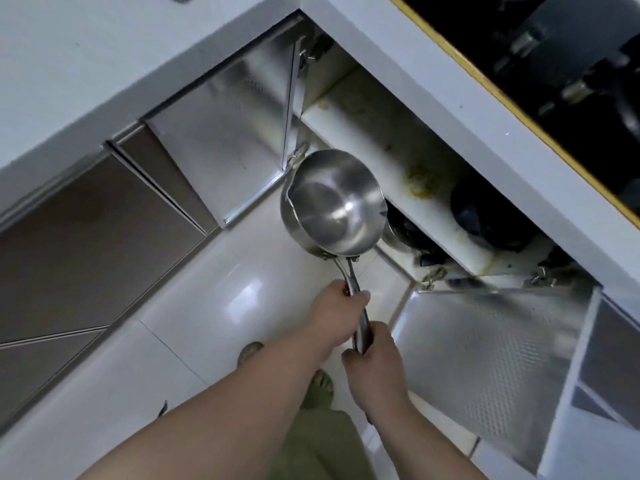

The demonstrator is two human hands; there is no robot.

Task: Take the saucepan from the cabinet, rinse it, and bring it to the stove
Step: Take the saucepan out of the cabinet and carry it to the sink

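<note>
A shiny steel saucepan [332,206] with pouring lips hangs in the air in front of the open cabinet [426,174], its empty bowl facing me. Both hands grip its long metal handle. My left hand [337,311] holds the handle close to the bowl. My right hand [374,362] holds the handle's end. The black stove [554,71] with its knobs lies on the counter at the top right, above the cabinet.
Two metal cabinet doors stand swung open: the left door [228,140] and the right door [485,358]. Dark pots [485,216] sit on the stained shelf inside. A white countertop edge [433,88] runs above. Glossy floor tiles [225,289] and my feet lie below.
</note>
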